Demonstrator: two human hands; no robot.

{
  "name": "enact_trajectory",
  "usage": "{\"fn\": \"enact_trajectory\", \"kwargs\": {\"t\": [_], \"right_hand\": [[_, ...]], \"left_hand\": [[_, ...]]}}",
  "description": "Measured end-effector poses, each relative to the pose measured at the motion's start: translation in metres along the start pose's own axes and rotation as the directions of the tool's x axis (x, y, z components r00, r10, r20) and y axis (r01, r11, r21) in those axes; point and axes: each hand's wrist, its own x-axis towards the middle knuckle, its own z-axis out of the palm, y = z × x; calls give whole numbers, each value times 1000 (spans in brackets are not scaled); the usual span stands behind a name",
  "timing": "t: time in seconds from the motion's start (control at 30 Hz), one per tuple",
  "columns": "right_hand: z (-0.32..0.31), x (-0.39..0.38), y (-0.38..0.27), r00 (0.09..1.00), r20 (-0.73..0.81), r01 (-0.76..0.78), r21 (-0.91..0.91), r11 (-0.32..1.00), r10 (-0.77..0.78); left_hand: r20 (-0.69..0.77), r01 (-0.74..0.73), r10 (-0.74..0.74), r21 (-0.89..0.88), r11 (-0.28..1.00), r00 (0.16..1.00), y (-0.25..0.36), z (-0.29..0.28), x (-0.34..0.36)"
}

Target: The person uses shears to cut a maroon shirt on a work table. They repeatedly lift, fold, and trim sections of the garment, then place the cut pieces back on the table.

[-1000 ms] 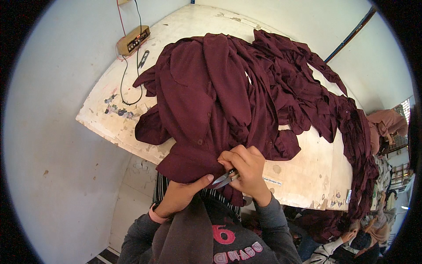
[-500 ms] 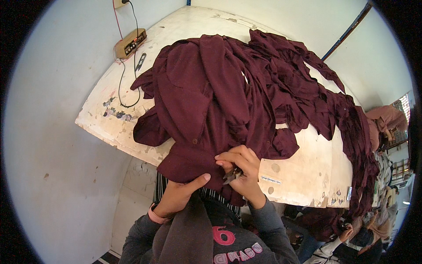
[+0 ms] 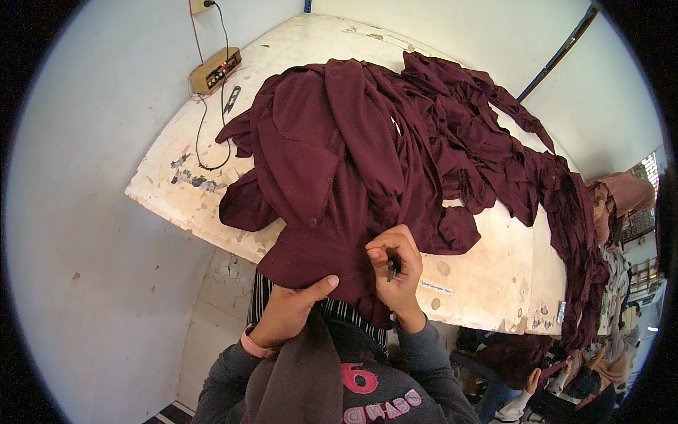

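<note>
A maroon garment lies rumpled on the table, its near end hanging over the front edge toward me. My left hand grips this near hem, thumb on top and fingers underneath. Just right of it, my right hand is closed around small dark thread snips, mostly hidden in the palm. Its thumb and forefinger are pinched together above the cloth; whether a thread is between them is too small to tell. A button shows on the garment above my hands.
More maroon garments are heaped to the right, trailing over the edge of the worn pale table. A box-shaped device with a cable and a dark cutter lie far left. Another person's hand shows at lower right.
My right hand has shifted a little right and turned, so the snips' blades show less. My left hand keeps its hold on the hem. The other person's hand at lower right has moved.
</note>
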Motion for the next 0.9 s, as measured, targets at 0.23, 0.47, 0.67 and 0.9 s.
{"fn": "enact_trajectory", "kwargs": {"t": [0.23, 0.47, 0.67, 0.9], "right_hand": [[0, 0, -21, 993, 104, 65, -65, 996, -58], [2, -8, -17, 972, -10, 230, -188, 955, -236], [-14, -25, -31, 988, -105, 100, -97, 990, -110], [-20, -44, -33, 984, 91, -131, -211, 969, 152]], "left_hand": [[43, -51, 50, 19, 999, 998, -4, 2, -9], [112, -88, 70, 159, 983, 991, -4, 4, -23], [63, -114, 108, 87, 990, 992, -8, 1, -34], [10, -94, 95, -90, 992, 995, -14, -1, -42]]}}
